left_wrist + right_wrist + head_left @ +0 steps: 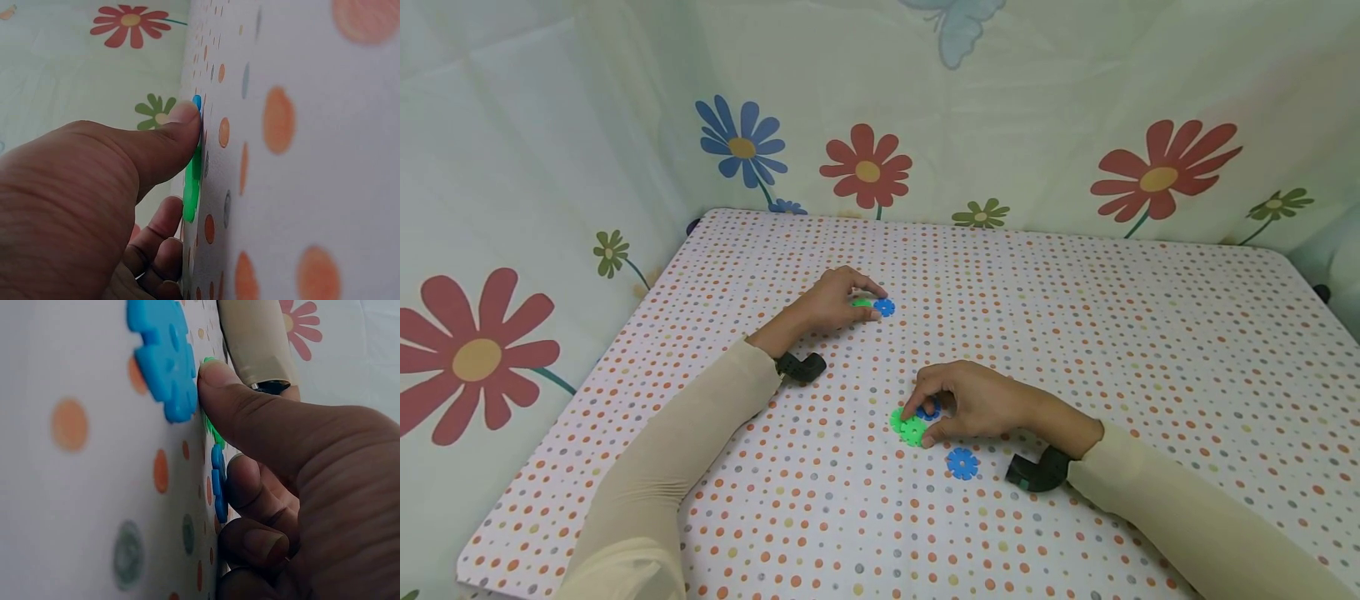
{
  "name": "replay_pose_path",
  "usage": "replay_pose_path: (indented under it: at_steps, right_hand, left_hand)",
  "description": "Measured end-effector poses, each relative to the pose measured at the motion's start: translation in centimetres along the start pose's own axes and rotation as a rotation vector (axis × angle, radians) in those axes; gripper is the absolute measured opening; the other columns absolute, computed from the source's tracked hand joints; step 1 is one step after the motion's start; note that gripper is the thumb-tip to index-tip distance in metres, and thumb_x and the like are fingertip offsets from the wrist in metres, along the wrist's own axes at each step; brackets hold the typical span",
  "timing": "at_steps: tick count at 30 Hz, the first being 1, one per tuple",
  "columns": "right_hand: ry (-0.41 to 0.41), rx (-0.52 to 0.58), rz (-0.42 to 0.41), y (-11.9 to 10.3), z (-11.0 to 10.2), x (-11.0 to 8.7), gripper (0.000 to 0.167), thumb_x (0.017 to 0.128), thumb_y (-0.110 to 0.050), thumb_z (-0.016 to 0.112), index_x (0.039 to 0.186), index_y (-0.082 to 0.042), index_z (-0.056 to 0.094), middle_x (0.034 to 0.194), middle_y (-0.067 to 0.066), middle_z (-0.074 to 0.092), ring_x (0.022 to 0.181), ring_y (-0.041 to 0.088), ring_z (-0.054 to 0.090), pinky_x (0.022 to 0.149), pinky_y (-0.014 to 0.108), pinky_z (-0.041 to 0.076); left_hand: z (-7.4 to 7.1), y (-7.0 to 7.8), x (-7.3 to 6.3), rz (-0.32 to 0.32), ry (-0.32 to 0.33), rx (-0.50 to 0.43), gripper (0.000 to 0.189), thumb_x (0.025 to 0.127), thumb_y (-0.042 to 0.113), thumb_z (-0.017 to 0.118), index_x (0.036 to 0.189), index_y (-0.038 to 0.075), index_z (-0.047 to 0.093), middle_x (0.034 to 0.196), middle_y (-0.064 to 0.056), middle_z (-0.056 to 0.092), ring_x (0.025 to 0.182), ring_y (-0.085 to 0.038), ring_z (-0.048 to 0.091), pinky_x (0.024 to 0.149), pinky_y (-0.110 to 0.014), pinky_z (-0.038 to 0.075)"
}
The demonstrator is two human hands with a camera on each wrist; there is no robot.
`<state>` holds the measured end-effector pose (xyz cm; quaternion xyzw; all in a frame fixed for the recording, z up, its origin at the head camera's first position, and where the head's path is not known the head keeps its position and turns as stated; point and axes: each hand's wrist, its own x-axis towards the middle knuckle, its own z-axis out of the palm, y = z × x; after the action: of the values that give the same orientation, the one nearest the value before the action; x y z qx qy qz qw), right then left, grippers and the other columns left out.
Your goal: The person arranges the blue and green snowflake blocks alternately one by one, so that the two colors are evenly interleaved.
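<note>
In the head view my left hand (833, 302) is at the table's left-middle, thumb and index finger at the edges of a blue notched plastic disc (885, 307). A green notched disc (861, 303) lies beside it, partly hidden by the hand. The left wrist view has the thumb against the blue disc (197, 101), with the green disc (191, 194) just below. Nearer the front, my right hand (981, 400) pinches a green notched disc (913, 431) that overlaps another green disc (896, 419). Under its curled fingers is a blue disc (929, 411).
A loose blue disc (962, 463) lies flat near the right thumb, large in the right wrist view. Black wrist cameras (802, 367) hang close over the dotted tabletop (1112, 350). A flower-printed curtain (1000, 125) stands along the table's back and left edges.
</note>
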<state>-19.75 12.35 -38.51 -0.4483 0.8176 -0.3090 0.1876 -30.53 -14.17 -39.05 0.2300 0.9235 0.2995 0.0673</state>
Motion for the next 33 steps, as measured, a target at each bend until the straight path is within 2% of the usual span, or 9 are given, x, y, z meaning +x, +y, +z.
replay_pose_path:
  at_steps: [11, 33]
  right_hand:
    - [0.002, 0.004, -0.003, 0.10, 0.07, 0.09, 0.026, 0.077, -0.034, 0.084, 0.101, -0.033, 0.073, 0.084, -0.009, 0.057, 0.075, 0.008, 0.051, 0.066, 0.022, 0.045]
    - [0.004, 0.031, -0.028, 0.42, 0.17, 0.06, 0.026, 0.078, -0.034, 0.084, 0.101, -0.031, 0.074, 0.084, -0.008, 0.058, 0.073, 0.008, 0.049, 0.064, 0.021, 0.042]
  left_hand:
    - [0.27, -0.10, 0.08, 0.009, 0.025, 0.010, 0.032, 0.089, 0.033, 0.074, 0.119, 0.024, 0.071, 0.131, -0.003, 0.062, 0.129, -0.024, 0.049, 0.105, -0.044, 0.041]
    - [0.36, 0.01, 0.24, -0.003, 0.025, 0.000, 0.029, 0.090, 0.033, 0.073, 0.117, 0.024, 0.072, 0.128, 0.000, 0.064, 0.130, -0.023, 0.048, 0.106, -0.043, 0.041]
